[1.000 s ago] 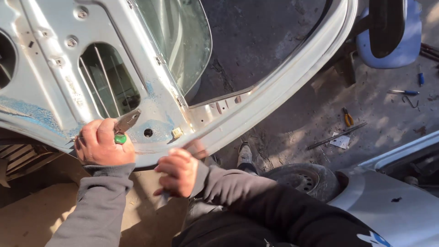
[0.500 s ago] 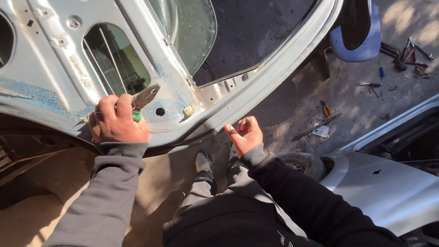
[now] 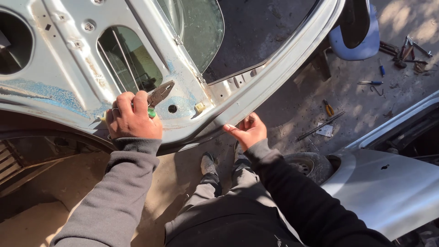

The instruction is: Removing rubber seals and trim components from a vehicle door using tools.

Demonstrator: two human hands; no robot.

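Note:
A bare pale car door [image 3: 68, 59] lies tilted in front of me, with cut-outs and a window pane [image 3: 199, 27] in it. My left hand [image 3: 132, 116] is closed around pliers [image 3: 159, 97] with green handles, jaws pointing up-right beside a round hole [image 3: 172, 109] in the door panel. My right hand [image 3: 247, 130] is under the door's curved outer edge [image 3: 270, 82], palm up, fingers partly curled against the rim and holding nothing separate.
A silver car body panel [image 3: 388, 183] and a tyre [image 3: 306, 162] lie at the right. Screwdrivers, pliers [image 3: 328, 108] and other tools are scattered on the dirt ground. A blue seat [image 3: 361, 41] stands at the top right. My shoes [image 3: 208, 162] are below the door.
My right hand left the spot next to my left hand and moved right and up to the door's outer rim. My left hand keeps the pliers on the panel.

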